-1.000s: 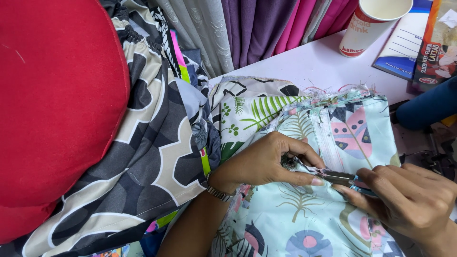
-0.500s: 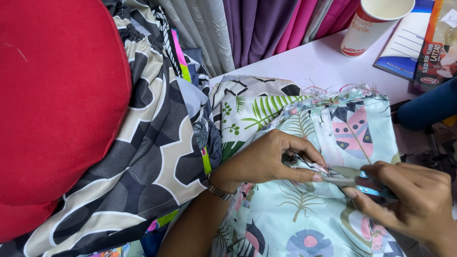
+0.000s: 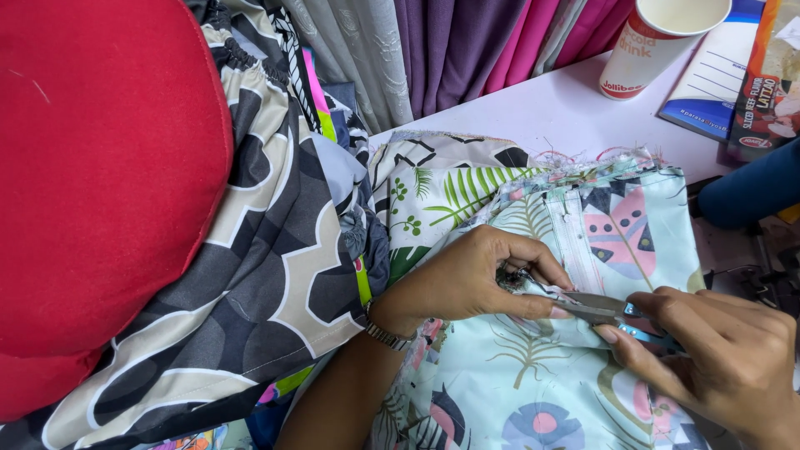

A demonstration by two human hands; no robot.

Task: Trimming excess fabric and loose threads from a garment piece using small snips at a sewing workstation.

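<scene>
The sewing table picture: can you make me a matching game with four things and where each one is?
Things:
1. paper cup
2. thread snips
3. red cushion
4. curtains

Places:
A. far left, filling the side of the picture
B. held in the right hand, tips at the pale printed cloth
C. top right, standing on the white table
D. hanging along the top, behind the table

Pairs: 1-C, 2-B, 3-A, 4-D

The left hand presses the cloth beside the snips.
</scene>
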